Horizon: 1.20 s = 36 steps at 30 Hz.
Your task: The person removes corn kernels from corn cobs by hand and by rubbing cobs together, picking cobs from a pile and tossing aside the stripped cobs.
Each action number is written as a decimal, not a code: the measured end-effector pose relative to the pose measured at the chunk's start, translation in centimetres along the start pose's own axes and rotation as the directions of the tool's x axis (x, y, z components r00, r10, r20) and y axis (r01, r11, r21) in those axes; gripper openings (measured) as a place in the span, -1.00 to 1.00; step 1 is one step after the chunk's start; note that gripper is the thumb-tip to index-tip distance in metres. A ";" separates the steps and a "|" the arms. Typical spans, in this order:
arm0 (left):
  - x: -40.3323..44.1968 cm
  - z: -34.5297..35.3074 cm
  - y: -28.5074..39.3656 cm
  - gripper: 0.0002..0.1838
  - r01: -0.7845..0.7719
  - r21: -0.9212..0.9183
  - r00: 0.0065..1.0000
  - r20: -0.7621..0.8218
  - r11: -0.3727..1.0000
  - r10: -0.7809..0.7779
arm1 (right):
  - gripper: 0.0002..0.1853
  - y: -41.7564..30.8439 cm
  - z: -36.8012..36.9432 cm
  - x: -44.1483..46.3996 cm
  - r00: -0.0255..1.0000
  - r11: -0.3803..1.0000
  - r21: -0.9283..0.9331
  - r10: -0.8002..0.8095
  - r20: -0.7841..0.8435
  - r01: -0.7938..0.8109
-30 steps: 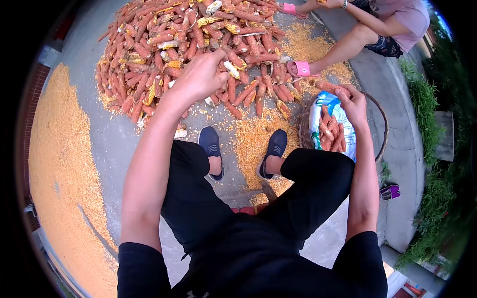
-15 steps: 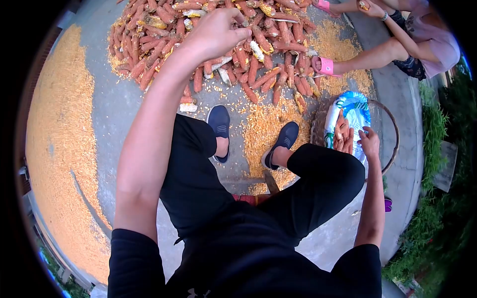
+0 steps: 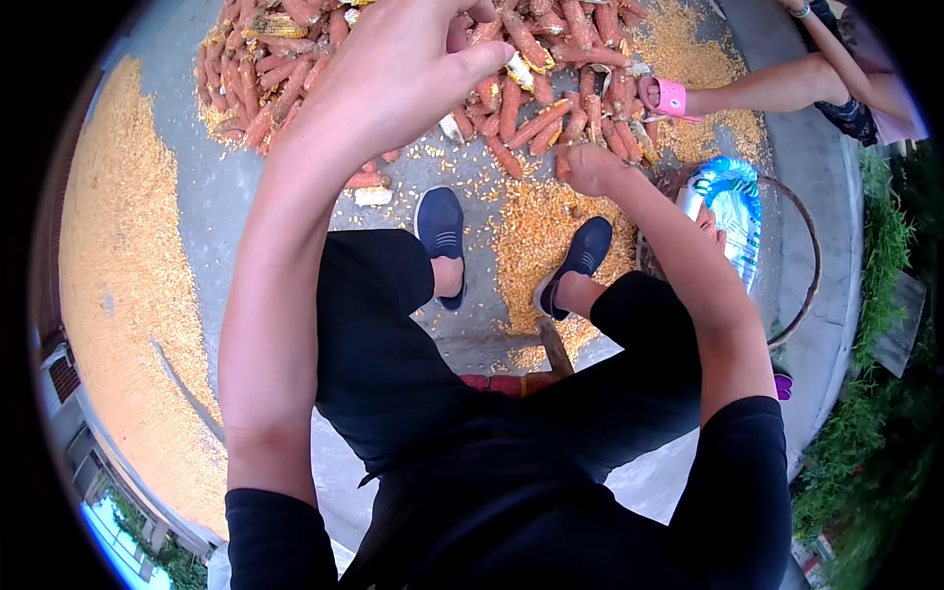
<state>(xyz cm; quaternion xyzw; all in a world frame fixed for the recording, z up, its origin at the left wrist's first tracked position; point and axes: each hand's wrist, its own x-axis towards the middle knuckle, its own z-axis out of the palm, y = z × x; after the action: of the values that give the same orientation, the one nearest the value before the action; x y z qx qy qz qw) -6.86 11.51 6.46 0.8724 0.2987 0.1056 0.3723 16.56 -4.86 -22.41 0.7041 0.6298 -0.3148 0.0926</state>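
Note:
My left hand [image 3: 438,61] reaches over the pile of corn cobs [image 3: 280,74] at the top of the head view. Its thumb is stretched out, apart from the curled fingers, which are partly cut off by the frame edge; I see nothing held. Close to the pile's lower right edge is my right hand [image 3: 595,169], its fingers bent towards the reddish cobs. The fingertips are hard to make out, so whether they grip a cob is unclear. Most cobs are stripped and reddish; a few, such as a yellow cob [image 3: 275,27], still carry kernels.
A basket with a blue-and-white plastic liner [image 3: 744,211] stands at my right, partly behind my right forearm, with cobs inside. Loose kernels [image 3: 531,231] lie around my shoes. A broad kernel bed [image 3: 128,295] stretches along the left. Another person's pink sandal [image 3: 669,96] is at upper right.
My right hand has moved from over the basket up and left to the pile's edge. My left hand has moved slightly up, and the view has shifted.

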 end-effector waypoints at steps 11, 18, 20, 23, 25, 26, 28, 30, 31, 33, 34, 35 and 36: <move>0.4 1.7 -2.8 -0.60 -0.071 0.123 0.996 0.069 0.990 0.062 | -0.50 -4.7 8.2 11.6 0.909 0.869 0.347 0.406 -0.096 -0.352; 0.7 2.0 -2.4 -0.62 -0.175 0.210 0.984 0.026 0.962 0.174 | -0.56 -6.8 15.2 8.0 0.870 0.816 0.418 0.481 -0.110 -0.398; 0.3 2.1 -1.7 -0.64 -0.136 0.172 0.991 0.013 0.976 0.135 | -0.57 -7.1 14.1 5.2 0.867 0.802 0.428 0.492 -0.078 -0.416; -0.2 1.9 -0.6 -0.64 -0.121 0.120 0.992 -0.004 0.985 0.123 | -0.55 -6.5 12.9 3.3 0.889 0.829 0.435 0.441 -0.126 -0.350; -0.4 1.7 -0.1 -0.63 -0.197 0.124 0.978 -0.047 0.972 0.205 | -0.54 -6.2 12.3 2.4 0.923 0.866 0.434 0.348 -0.163 -0.250; -0.7 1.1 0.6 -0.67 -0.109 0.078 0.993 -0.025 0.991 0.111 | -0.58 -6.3 12.0 1.9 0.919 0.785 0.569 0.375 -0.120 -0.246; -0.8 0.7 1.1 -0.70 -0.077 0.006 0.997 -0.030 0.997 0.077 | -0.65 -6.3 11.6 1.5 0.916 0.563 0.795 0.401 -0.027 -0.223; -0.4 1.8 -0.5 -0.66 -0.169 -0.025 0.984 -0.068 0.985 0.167 | -0.69 -6.4 10.4 0.1 0.902 0.276 0.938 0.425 0.078 -0.211; -0.1 2.4 -0.9 -0.63 -0.203 -0.024 0.976 -0.085 0.979 0.201 | -0.71 -6.7 9.2 -0.8 0.897 0.124 0.972 0.423 0.129 -0.198; 0.6 3.4 -2.1 -0.60 -0.230 0.033 0.967 -0.106 0.973 0.232 | -0.76 -6.9 6.7 -2.2 0.903 0.073 0.991 0.423 0.075 -0.116; 0.9 3.7 -2.5 -0.60 -0.221 0.087 0.967 -0.107 0.972 0.229 | -0.76 -6.4 5.6 -3.1 0.917 0.097 0.993 0.399 0.020 -0.063; 1.1 4.0 -2.8 -0.61 -0.213 0.141 0.967 -0.110 0.967 0.229 | -0.75 -5.8 4.2 -3.9 0.926 0.120 0.993 0.376 -0.037 -0.009; 1.1 3.7 -2.7 -0.61 -0.204 0.165 0.968 -0.111 0.965 0.224 | -0.81 -5.4 2.3 -4.8 0.925 0.136 0.990 0.371 -0.080 0.031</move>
<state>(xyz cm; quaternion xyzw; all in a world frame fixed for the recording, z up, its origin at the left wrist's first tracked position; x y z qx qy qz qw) -5.72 11.45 1.87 0.9167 0.2332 0.1781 0.2710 10.71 -9.02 -20.12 0.7004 0.1941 -0.5198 -0.4490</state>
